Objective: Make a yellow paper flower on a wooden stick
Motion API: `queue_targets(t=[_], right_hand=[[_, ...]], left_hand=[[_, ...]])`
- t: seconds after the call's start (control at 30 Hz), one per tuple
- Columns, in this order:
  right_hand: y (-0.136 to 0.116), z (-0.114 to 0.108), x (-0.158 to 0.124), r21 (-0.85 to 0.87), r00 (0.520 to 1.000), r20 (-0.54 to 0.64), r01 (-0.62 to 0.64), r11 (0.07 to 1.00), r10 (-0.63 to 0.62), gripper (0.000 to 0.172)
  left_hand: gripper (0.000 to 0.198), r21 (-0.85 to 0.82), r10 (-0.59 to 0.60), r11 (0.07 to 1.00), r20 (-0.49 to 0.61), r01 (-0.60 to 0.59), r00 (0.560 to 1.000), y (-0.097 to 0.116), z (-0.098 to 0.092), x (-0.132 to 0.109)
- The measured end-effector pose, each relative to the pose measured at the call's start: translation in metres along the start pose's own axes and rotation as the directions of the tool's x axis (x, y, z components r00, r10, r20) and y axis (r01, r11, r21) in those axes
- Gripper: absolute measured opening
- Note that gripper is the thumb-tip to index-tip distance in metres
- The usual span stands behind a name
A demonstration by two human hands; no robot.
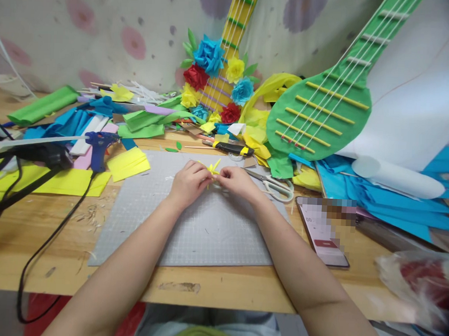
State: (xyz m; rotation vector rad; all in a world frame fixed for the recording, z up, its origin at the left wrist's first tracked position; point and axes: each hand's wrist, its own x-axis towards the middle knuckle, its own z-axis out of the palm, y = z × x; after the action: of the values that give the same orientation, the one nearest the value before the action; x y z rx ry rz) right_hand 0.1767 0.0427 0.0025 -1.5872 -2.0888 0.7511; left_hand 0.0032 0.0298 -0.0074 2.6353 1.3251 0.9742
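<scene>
Both hands work close together over the far half of the gray cutting mat (213,237), fingertips almost meeting. Left hand (191,182) has its thumb and curled fingers pinched on a small yellow paper piece (212,168); right hand (238,182) pinches it from the other side, near its lower end. Narrow strips of the piece stick up and out between them, above the mat.

Shaping or joining by fingertip appears to be the step in hand; exactly how the fingers press it is too small to tell. My judgement is that the next move calls for a light, steady pinch, since thin paper could crease or tear.

Counted around the mat: one pair of scissors (268,181) beside the right hand, one black utility knife (233,148) beyond the hands, one phone (321,233) on the right, one blue glue gun (99,149) on the left, and two loose green leaves (178,145). Two paper stringed instruments stand behind: one yellow (235,25), with three blue and two red flowers, and one green (317,112), with five yellow bars.
</scene>
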Motion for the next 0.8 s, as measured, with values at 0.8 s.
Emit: queue_targets(t=[0.8], right_hand=[[-0.004,0.008,-0.01,-0.254,0.931,-0.145,0.292,0.922,-0.334,0.012]], left_hand=[[0.019,0.01,-0.138,0.99,-0.05,0.139,0.989,-0.005,0.003,-0.002]])
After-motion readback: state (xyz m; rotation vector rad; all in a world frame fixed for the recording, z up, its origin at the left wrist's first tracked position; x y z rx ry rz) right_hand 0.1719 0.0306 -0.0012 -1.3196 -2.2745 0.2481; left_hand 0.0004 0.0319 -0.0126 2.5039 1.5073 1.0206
